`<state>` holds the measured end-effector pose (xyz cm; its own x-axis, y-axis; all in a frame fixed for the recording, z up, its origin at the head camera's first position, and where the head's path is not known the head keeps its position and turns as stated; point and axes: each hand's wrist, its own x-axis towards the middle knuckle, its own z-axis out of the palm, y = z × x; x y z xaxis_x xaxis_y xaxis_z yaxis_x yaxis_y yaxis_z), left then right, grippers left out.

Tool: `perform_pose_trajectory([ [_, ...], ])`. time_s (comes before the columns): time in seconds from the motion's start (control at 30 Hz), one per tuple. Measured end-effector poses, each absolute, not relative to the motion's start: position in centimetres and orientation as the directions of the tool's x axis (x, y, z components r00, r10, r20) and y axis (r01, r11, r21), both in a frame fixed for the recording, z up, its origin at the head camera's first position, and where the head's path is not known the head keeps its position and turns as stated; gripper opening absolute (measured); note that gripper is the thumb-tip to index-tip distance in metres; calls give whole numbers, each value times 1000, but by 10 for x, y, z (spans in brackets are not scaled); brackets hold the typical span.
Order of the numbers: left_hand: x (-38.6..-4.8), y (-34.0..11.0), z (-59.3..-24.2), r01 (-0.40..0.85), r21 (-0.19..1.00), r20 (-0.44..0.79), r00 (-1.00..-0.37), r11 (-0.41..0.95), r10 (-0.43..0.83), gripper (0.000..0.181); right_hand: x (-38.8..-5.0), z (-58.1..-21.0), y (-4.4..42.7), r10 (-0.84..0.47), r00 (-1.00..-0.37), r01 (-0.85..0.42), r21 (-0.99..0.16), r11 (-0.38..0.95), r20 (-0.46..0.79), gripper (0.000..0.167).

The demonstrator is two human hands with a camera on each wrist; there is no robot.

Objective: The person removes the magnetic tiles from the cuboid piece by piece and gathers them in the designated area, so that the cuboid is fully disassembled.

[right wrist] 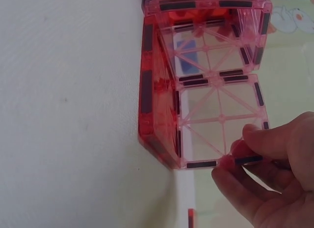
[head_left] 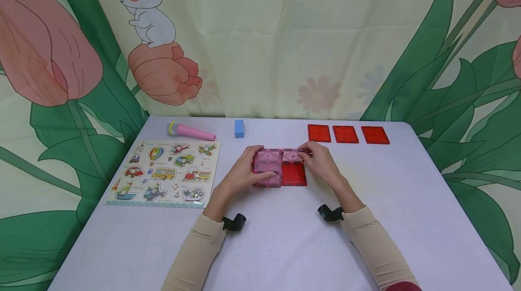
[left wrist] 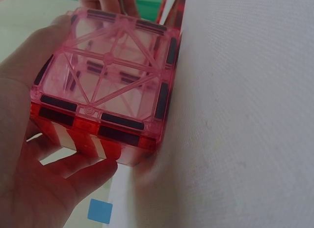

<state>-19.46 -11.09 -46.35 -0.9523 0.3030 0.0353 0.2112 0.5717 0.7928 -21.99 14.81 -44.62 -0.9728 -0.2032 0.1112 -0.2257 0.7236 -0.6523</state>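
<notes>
- Best bet, IMO: brace the pink-topped magnetic-tile box (head_left: 267,162) and square the edges before letting go. Left hand (head_left: 245,170) was curled round it; right hand (head_left: 321,162) pinched the pink square tile (right wrist: 222,117) just right of the box.
- Tile looked see-through, cross-braced, dark-stripped, upright along a red tile's (head_left: 294,174) far edge.

A person's sleeved forearms (head_left: 196,250) angle inward as the left hand (head_left: 244,170) grips with thumb (head_left: 263,176) and fingers (left wrist: 95,179) parted, the right hand (head_left: 323,162) pinching between thumb (right wrist: 270,141) and fingertips (right wrist: 227,182).
</notes>
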Motion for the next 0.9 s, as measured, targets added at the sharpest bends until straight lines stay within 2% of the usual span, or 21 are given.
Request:
perform_pose_trajectory([
  [0.27, -195, -111, -464, 216, 790, 39, -952, 574, 304, 95, -222, -450, 152, -196, -972, -232, -666, 709, 130, 26],
  [0.9, -195, -110, -465, 197, 807, 28, -955, 558, 296, 95, -231, -448, 165, -63, -993, -117, -737, 666, 100, 31],
])
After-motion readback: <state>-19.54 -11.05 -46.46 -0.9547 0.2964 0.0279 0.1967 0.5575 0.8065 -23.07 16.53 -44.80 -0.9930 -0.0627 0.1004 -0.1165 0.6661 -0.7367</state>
